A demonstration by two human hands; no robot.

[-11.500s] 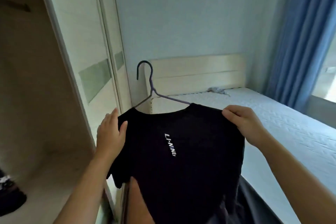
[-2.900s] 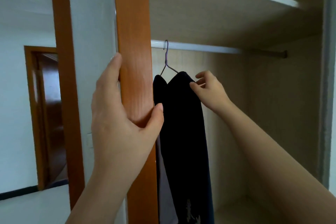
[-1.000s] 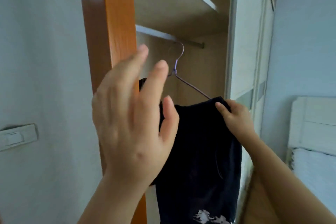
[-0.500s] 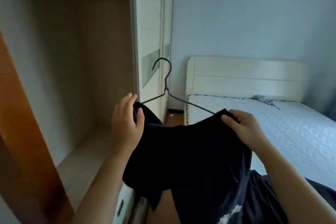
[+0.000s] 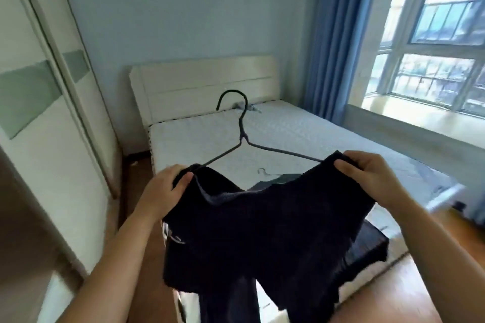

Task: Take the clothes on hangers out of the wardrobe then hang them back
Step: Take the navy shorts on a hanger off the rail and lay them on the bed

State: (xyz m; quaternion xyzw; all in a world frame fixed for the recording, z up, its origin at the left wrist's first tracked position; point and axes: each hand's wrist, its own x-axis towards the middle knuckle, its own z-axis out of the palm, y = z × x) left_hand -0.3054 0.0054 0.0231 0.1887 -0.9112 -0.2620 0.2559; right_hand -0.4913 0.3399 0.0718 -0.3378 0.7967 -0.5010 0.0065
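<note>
A black garment hangs on a dark wire hanger that I hold out over the foot of the bed. My left hand grips the garment's left shoulder and my right hand grips its right shoulder, both closed around cloth and hanger wire. The hook points up and to the left. A second hanger with dark clothing lies on the bed behind the garment, mostly hidden. The wardrobe's sliding door stands at the left; its rail is out of view.
The bed with a white mattress and cream headboard fills the middle. A blue curtain and a window are at the right. Wooden floor shows at the lower right.
My view has swung right from the wardrobe opening to the bed. The garment on its hanger has come along in both hands, now held over the bed.
</note>
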